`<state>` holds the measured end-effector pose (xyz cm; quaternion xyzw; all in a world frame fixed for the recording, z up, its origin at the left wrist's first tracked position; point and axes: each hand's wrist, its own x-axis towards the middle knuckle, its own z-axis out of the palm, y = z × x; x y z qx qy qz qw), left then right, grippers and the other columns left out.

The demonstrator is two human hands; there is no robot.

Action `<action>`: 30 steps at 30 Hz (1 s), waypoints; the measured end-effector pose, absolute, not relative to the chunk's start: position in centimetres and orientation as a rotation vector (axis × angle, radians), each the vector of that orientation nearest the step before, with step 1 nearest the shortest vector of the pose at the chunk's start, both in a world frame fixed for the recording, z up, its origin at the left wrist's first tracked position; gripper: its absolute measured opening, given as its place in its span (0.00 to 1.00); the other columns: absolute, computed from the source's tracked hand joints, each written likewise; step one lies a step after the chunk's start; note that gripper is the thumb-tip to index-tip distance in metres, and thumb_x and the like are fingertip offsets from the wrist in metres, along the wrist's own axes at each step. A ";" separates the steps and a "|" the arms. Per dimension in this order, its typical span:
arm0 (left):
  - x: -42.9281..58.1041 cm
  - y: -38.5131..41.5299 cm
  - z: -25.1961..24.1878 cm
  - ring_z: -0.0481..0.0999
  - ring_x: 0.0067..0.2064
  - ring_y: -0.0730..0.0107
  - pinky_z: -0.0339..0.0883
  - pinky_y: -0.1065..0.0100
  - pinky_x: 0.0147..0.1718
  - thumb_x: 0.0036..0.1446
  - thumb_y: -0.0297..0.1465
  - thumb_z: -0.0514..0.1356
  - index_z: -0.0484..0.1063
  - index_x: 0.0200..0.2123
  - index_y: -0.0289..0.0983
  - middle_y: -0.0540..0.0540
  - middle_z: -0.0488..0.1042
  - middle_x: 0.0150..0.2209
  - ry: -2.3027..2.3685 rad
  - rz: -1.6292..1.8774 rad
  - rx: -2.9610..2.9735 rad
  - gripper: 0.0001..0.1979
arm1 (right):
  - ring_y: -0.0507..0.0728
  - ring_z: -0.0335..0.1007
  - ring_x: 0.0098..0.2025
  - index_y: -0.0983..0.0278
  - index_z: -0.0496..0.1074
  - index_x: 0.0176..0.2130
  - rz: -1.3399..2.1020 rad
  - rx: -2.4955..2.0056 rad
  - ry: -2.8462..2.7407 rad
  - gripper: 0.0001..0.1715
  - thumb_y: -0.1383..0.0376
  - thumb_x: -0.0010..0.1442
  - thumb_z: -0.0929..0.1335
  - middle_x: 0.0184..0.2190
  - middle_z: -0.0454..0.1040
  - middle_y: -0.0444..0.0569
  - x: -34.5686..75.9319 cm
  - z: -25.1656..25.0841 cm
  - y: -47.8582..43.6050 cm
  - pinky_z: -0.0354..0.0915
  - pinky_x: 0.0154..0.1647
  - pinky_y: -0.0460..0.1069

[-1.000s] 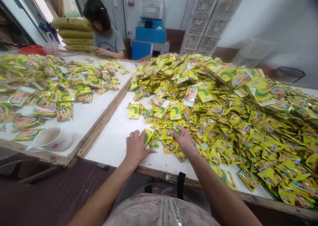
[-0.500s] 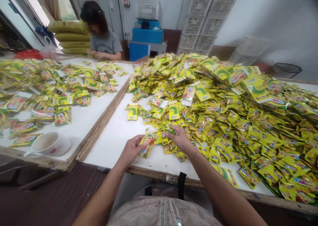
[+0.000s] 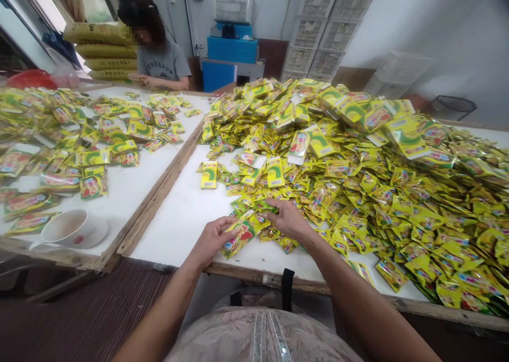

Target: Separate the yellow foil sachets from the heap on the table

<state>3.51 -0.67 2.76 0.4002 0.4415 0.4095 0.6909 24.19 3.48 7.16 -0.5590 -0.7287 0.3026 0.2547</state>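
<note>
1. White flat surface (image 3: 178,208), edged with rough brown wood, fills the foreground; a wooden seam divides it from another section on the left.
2. Across its right side spreads a tall heap of small, shiny yellow sachets (image 3: 369,192), topped by larger yellow-and-green cartons (image 3: 409,137).
3. Beyond the left section, a co-worker in a grey T-shirt (image 3: 165,68) sits near stacked yellow sacks (image 3: 107,49).
4. Of the two hands, the left hand (image 3: 212,240) pinches a packet between thumb and fingers. The right hand (image 3: 288,221) reaches into the near edge of the heap, thumb and forefinger beside a green sachet (image 3: 271,207); whether they grip it, I cannot tell.
5. That flat rectangular yellow packet with green and red print (image 3: 242,237) sits just above the surface's front edge. Its printed face is turned upward, its long axis slanting from lower left to upper right, far end towards the right hand. Which end opens is unclear.
6. The step in hand looks like steadying the packet while fingering sachets; the next move probably calls for separating one cleanly from its overlapping neighbours.
</note>
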 end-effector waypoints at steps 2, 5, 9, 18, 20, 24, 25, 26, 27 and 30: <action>3.9 -0.7 2.7 0.78 0.35 0.64 0.70 0.67 0.36 0.40 0.38 0.69 0.71 0.38 0.34 0.44 0.79 0.35 0.991 0.923 0.861 0.22 | 0.60 0.72 0.34 0.62 0.75 0.31 0.748 -1.494 -2.040 0.09 0.61 0.51 0.67 0.28 0.76 0.47 24.1 7.1 3.5 0.65 0.36 0.52; 4.2 -0.7 2.6 0.78 0.33 0.65 0.70 0.67 0.35 0.38 0.37 0.70 0.71 0.36 0.34 0.45 0.79 0.33 1.008 0.958 0.773 0.22 | 0.61 0.71 0.36 0.63 0.75 0.32 0.650 -1.552 -1.882 0.11 0.59 0.52 0.67 0.32 0.76 0.50 24.3 7.0 3.6 0.64 0.38 0.53; 4.3 -0.6 2.3 0.78 0.33 0.64 0.69 0.66 0.35 0.37 0.37 0.70 0.71 0.37 0.33 0.45 0.79 0.32 0.970 0.985 0.708 0.23 | 0.57 0.70 0.32 0.64 0.72 0.38 0.836 -1.549 -1.483 0.20 0.51 0.53 0.65 0.33 0.75 0.49 24.1 6.7 3.4 0.65 0.31 0.50; 4.6 -1.1 2.2 0.78 0.38 0.62 0.68 0.65 0.41 0.41 0.34 0.69 0.71 0.41 0.34 0.43 0.79 0.38 0.893 1.004 0.758 0.22 | 0.51 0.57 0.25 0.63 0.60 0.19 0.761 -1.457 -1.886 0.20 0.56 0.54 0.67 0.19 0.60 0.41 21.9 5.2 1.7 0.53 0.26 0.45; 4.7 -1.2 2.1 0.78 0.39 0.61 0.68 0.63 0.42 0.40 0.34 0.69 0.71 0.42 0.34 0.43 0.79 0.38 0.923 1.023 0.736 0.24 | 0.52 0.58 0.27 0.63 0.59 0.18 0.673 -1.397 -2.024 0.21 0.57 0.56 0.66 0.21 0.62 0.43 22.0 5.3 1.5 0.55 0.28 0.46; 4.7 -1.2 2.1 0.77 0.42 0.60 0.68 0.62 0.43 0.40 0.34 0.69 0.72 0.45 0.35 0.43 0.78 0.40 0.923 1.044 0.744 0.25 | 0.56 0.63 0.37 0.63 0.68 0.27 0.516 -1.335 -2.013 0.11 0.60 0.58 0.65 0.32 0.69 0.49 22.4 5.8 1.6 0.59 0.38 0.51; 4.6 -1.2 2.2 0.77 0.42 0.60 0.68 0.62 0.44 0.41 0.34 0.69 0.72 0.45 0.35 0.43 0.78 0.41 0.911 1.036 0.755 0.25 | 0.57 0.63 0.39 0.62 0.69 0.29 0.482 -1.324 -2.016 0.08 0.61 0.57 0.66 0.34 0.69 0.50 22.4 6.0 1.6 0.59 0.40 0.52; 4.6 -1.2 2.2 0.76 0.42 0.60 0.68 0.62 0.44 0.41 0.34 0.69 0.72 0.45 0.35 0.44 0.78 0.41 0.906 1.031 0.764 0.25 | 0.58 0.62 0.39 0.62 0.69 0.29 0.463 -1.307 -2.046 0.07 0.62 0.57 0.66 0.35 0.69 0.51 22.3 6.2 1.6 0.59 0.41 0.53; 4.6 -1.3 2.3 0.76 0.43 0.60 0.67 0.63 0.45 0.41 0.33 0.69 0.72 0.45 0.35 0.44 0.78 0.42 0.908 1.032 0.769 0.25 | 0.58 0.62 0.39 0.62 0.69 0.27 0.461 -1.284 -2.095 0.07 0.64 0.56 0.66 0.34 0.70 0.51 22.2 6.3 1.5 0.59 0.41 0.53; 4.7 -1.4 2.3 0.76 0.42 0.62 0.67 0.64 0.45 0.41 0.33 0.69 0.73 0.44 0.36 0.45 0.78 0.43 0.919 1.053 0.754 0.24 | 0.57 0.64 0.37 0.62 0.69 0.27 0.499 -1.229 -2.166 0.06 0.66 0.55 0.67 0.32 0.71 0.50 21.8 6.6 1.3 0.60 0.39 0.52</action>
